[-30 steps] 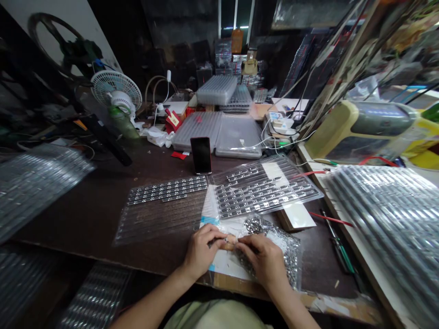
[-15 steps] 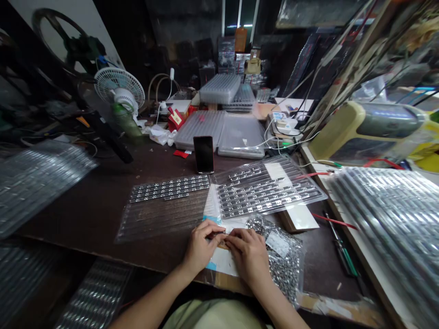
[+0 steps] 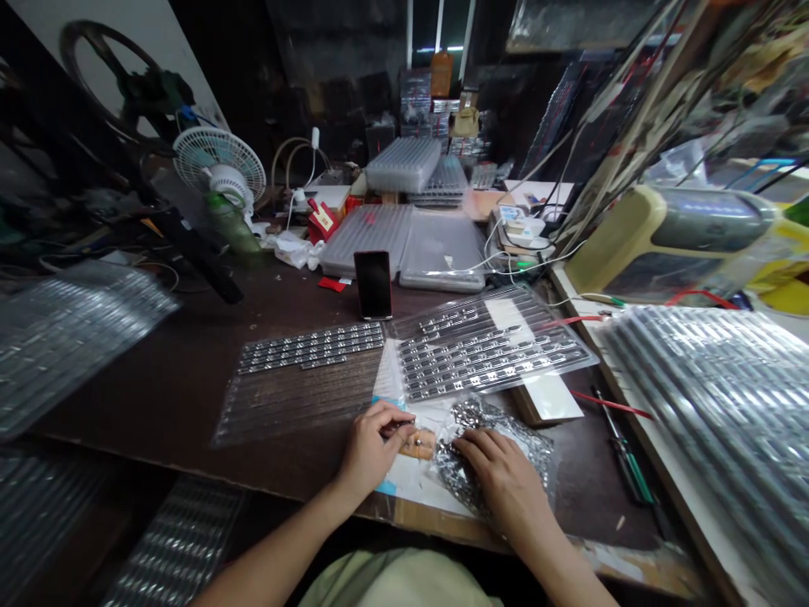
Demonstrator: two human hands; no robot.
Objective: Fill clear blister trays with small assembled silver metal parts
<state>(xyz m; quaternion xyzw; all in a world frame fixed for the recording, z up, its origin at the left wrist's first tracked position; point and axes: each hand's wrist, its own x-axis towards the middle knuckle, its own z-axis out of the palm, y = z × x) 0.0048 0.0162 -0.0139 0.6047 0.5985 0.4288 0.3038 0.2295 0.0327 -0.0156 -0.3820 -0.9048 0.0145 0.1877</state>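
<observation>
My left hand is closed in a pinch on a small metal part beside a little tan block at the table's front edge. My right hand lies on a clear bag of small shiny metal parts, fingers curled into the pile. Just beyond the hands lie two clear blister trays: the left tray has parts only in its far rows, the right tray holds several rows of parts. White paper lies under the hands.
A black phone stands upright behind the trays. Stacks of clear trays sit further back, a small white fan at the left, more ribbed trays at the right, a green screwdriver near the right edge.
My right hand has moved right, away from my left hand and the tan block, onto the bag of metal parts. My left hand has stayed put.
</observation>
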